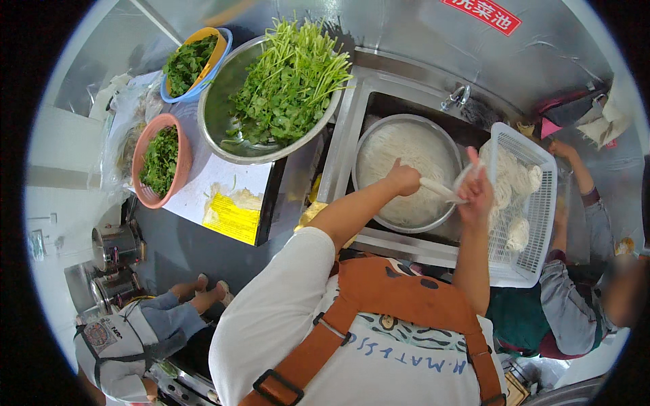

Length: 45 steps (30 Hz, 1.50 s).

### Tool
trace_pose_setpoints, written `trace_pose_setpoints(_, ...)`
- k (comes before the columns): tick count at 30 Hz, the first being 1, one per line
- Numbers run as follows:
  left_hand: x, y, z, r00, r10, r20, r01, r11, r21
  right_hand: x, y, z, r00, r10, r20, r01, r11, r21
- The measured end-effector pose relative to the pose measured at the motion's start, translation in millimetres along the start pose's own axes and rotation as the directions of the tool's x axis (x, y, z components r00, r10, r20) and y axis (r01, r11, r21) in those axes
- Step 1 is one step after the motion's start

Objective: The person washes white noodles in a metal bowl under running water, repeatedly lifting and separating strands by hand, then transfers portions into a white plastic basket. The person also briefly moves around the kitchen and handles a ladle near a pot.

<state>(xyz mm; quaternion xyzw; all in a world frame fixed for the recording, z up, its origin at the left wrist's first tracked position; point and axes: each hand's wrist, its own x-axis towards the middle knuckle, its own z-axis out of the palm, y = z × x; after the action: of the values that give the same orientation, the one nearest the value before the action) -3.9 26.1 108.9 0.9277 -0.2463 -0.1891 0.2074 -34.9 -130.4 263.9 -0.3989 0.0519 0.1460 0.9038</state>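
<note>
My left hand (404, 177) is closed on one end of a strand of white noodles (435, 188), over a round metal basin (358, 167) of noodles in liquid. My right hand (475, 195), a little blurred, holds the strand's other end between the basin and a white plastic basket (546, 203). The strand runs stretched between both hands. Bundles of noodles (518, 234) lie in the basket, some partly hidden behind my right hand and forearm.
The basin stands in a metal sink (373, 104) below a faucet (456, 96). Leftward are a large steel bowl of leafy greens (284, 91), a pink basket (185, 167) and nested blue and yellow containers (223, 56). One person (574, 304) works at right; another (122, 345) is at lower left.
</note>
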Motion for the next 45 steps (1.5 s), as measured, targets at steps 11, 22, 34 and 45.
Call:
trace_pose_setpoints(11,-1.2,39.3,-34.4,0.944,0.314,0.102,-0.203,0.796,-0.57,29.2,-18.7,27.8,0.981,0.137,0.135,-0.159,0.972,0.17)
trace_pose_setpoints(22,26.0,-16.8,-5.9,0.999,-0.043,0.027,0.051,0.834,-0.549,10.5,58.4,-25.8,0.668,0.702,-0.246,-0.74,0.595,-0.314)
trace_pose_setpoints(34,2.3,-4.1,42.6,0.938,0.173,0.3,0.054,0.783,-0.619,8.4,67.7,-77.2,0.925,0.372,0.076,-0.372,0.847,0.379)
trace_pose_setpoints(45,5.3,42.6,-22.2,0.991,-0.083,0.101,0.13,0.553,-0.823,36.9,69.2,-93.1,0.812,0.267,-0.519,-0.454,0.847,-0.275)
